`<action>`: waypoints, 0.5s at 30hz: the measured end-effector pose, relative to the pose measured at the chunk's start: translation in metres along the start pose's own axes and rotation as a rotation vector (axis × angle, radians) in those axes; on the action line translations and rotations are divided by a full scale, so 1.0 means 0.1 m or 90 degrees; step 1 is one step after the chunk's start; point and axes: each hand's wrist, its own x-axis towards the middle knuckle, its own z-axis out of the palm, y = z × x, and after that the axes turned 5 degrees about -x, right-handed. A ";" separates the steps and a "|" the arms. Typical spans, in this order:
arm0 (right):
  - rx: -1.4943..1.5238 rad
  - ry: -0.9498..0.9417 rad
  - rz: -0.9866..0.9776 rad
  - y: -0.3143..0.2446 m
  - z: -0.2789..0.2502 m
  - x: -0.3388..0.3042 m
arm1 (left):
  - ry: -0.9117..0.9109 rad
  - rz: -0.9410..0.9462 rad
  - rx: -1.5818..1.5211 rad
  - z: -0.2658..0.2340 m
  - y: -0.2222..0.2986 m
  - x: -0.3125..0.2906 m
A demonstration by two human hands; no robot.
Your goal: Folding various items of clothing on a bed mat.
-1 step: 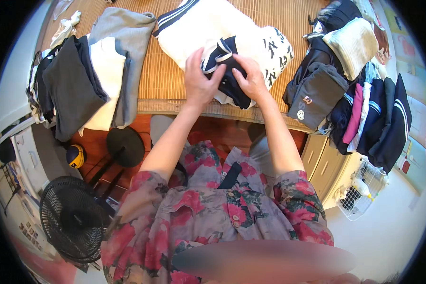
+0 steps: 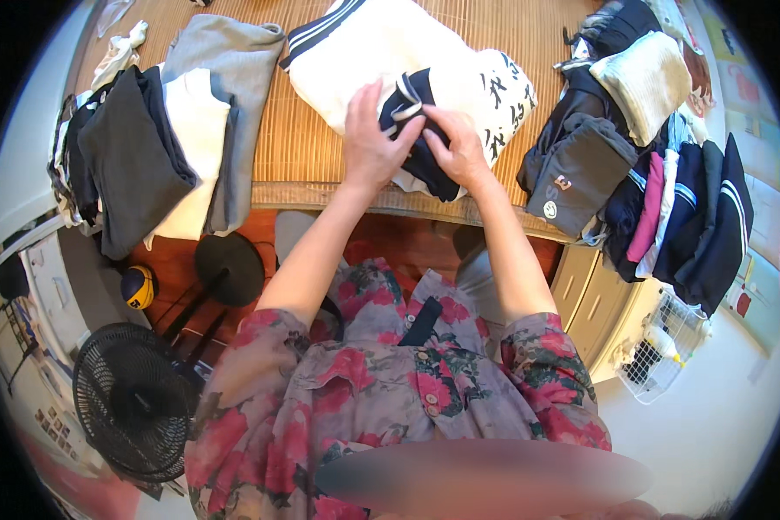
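A white shirt lies on the bamboo mat in front of me, with a dark striped band at its upper left and dark printed characters at its right. Its dark collar part, edged with a white stripe, sits bunched near the mat's front edge. My left hand has its fingers curved round the collar's left side, thumb pointing inward. Thumb and forefinger of my right hand take hold of the same collar from the right. The two thumbs nearly meet, and some fingertips are hidden by the cloth.
Grey trousers, a white garment and other folded clothes lie at the left. Another pile, with a dark grey garment and a cream one, hangs over the right edge. A black fan and a ball stand lower left.
My left hand has shifted slightly to the right, and its thumb now lies nearer the right one. The collar has moved a little under the fingers.
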 end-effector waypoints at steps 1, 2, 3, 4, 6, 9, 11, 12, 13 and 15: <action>-0.026 -0.015 -0.049 -0.01 -0.02 -0.03 | -0.031 0.200 0.243 0.07 0.01 0.12; -0.022 -0.033 -0.041 -0.02 0.00 -0.04 | -0.065 0.154 0.237 0.13 -0.11 0.15; -0.022 -0.031 -0.041 -0.03 -0.02 -0.03 | -0.066 0.156 0.237 0.14 -0.17 0.15; -0.029 -0.032 -0.052 -0.05 -0.05 -0.03 | -0.113 0.108 0.216 0.13 -0.23 0.15; -0.033 0.005 -0.022 -0.17 -0.25 -0.02 | -0.133 0.093 0.179 0.13 -0.22 0.10; -0.333 0.181 -0.028 -0.10 -0.73 0.12 | -0.146 0.077 0.208 0.09 -0.34 -0.10; -0.400 0.198 0.036 0.27 -0.69 0.08 | -0.150 0.071 0.245 0.12 -0.44 -0.15; -0.462 0.210 0.100 0.45 -0.61 0.02 | -0.149 0.072 0.279 0.12 -0.43 -0.13; -0.459 0.211 0.097 0.58 -0.58 -0.05 | -0.149 0.071 0.310 0.13 -0.41 -0.13; -0.204 0.239 0.311 0.80 -0.55 -0.13 | -0.108 0.170 0.392 0.14 -0.25 -0.11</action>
